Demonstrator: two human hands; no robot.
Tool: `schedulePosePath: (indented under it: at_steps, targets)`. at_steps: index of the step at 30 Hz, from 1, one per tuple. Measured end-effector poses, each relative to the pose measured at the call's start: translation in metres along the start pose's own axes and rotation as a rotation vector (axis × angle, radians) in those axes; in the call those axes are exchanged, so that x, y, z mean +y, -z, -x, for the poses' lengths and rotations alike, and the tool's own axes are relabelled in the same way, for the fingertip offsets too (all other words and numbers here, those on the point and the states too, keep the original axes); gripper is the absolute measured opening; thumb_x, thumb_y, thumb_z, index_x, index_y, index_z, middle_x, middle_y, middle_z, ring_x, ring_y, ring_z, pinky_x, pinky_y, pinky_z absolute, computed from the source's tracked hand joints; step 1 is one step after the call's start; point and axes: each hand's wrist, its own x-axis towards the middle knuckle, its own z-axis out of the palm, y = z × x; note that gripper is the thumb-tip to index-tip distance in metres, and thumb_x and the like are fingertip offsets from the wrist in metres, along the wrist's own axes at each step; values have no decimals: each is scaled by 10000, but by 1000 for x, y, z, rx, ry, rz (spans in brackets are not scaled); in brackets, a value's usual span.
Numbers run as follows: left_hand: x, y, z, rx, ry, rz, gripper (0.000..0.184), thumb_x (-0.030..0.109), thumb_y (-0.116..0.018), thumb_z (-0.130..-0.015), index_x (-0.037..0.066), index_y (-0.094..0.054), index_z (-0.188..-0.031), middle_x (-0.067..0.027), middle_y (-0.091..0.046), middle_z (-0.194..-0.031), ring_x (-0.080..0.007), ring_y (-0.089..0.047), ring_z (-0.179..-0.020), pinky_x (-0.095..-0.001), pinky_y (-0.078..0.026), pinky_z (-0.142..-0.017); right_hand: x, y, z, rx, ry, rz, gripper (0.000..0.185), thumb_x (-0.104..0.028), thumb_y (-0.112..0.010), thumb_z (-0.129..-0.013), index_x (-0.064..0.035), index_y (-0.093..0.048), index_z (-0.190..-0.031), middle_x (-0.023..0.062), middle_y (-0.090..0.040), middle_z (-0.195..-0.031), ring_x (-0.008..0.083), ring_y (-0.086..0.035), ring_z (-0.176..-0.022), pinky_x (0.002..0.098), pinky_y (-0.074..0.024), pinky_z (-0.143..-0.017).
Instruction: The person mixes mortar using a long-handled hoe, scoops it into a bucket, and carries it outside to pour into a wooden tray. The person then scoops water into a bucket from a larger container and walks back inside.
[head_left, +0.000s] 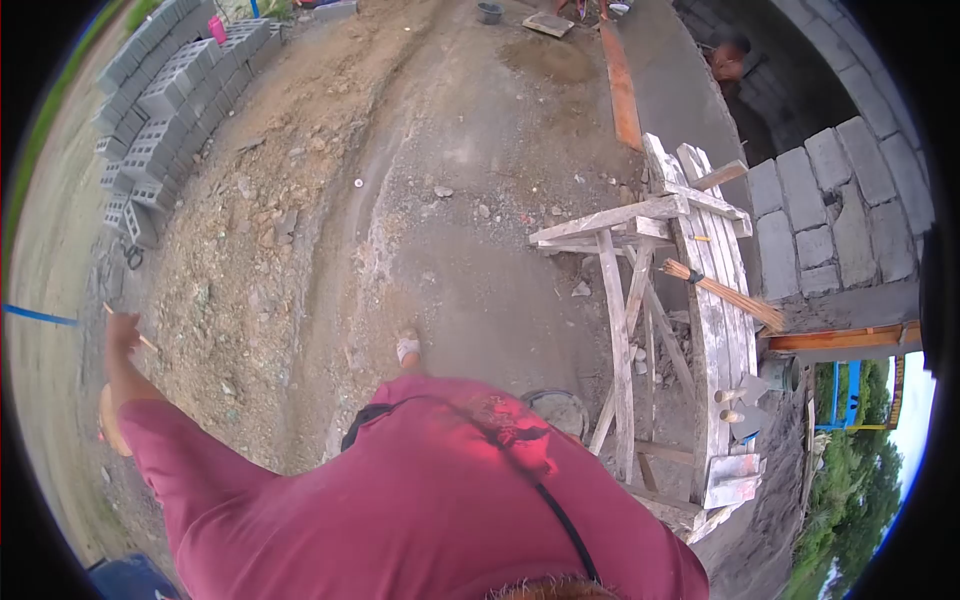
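Note:
My left hand (pixel 122 332) is out at the far left with its fingers closed around a thin pale stick (pixel 147 343). The stick shows on both sides of the fist, and its kind is not clear. Beneath that arm is a tan rounded shape (pixel 112 420) that I cannot make out. My right hand is outside the picture. A wooden trestle bench (pixel 712 340) stands to my right. On it lie a stick broom (pixel 735 297) tied with a dark band, two wooden-handled trowels (pixel 745 405) and a flat whitish board (pixel 733 481).
A bucket (pixel 558 410) stands by the bench legs. Concrete blocks (pixel 165 95) are stacked at upper left, and a block wall (pixel 830 200) rises at right. Rubble (pixel 260 210) covers the ground. A person (pixel 728 60) is behind the wall; a plank (pixel 621 90) lies farther off.

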Motion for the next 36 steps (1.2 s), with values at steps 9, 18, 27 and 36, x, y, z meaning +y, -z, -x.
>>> schedulePosePath:
  at_steps: [9, 18, 27, 36]
  targets:
    - [346, -39, -223, 52, -513, -115, 339, 307, -622, -913, -14, -632, -804, -96, -573, -558, -220, -586, -460, -368, -432, -435, -192, 19, -96, -8, -121, -168, 142, -192, -671, -785, -66, -609, -765, 127, -588, -683, 276, -577, -663, 421, -452, -656]
    - [555, -47, -382, 124, -440, -222, 400, 382, -615, -896, -10, -680, -935, -167, -647, -687, -303, -658, -636, -413, -498, -631, -396, 43, -281, -5, -239, -457, 145, -164, -628, -772, -82, -525, -711, 86, -488, -616, 234, -494, -563, 395, -377, -549]
    - [695, -37, -522, -171, -90, -189, 452, 461, -530, -956, 26, -649, -922, -158, -652, -681, -288, -641, -573, -450, -479, -468, -585, 132, -401, 87, -403, -927, 180, -135, -586, -758, -98, -442, -656, 45, -388, -550, 191, -411, -463, 370, -302, -441]
    - [973, -77, -703, -140, -178, -73, 351, 370, -583, -938, 27, -642, -990, -97, -578, -613, -231, -577, -475, -414, -439, -405, -768, 229, -575, 135, -263, -881, 156, -109, -533, -762, -110, -426, -648, 39, -367, -552, 198, -374, -453, 369, -311, -416]
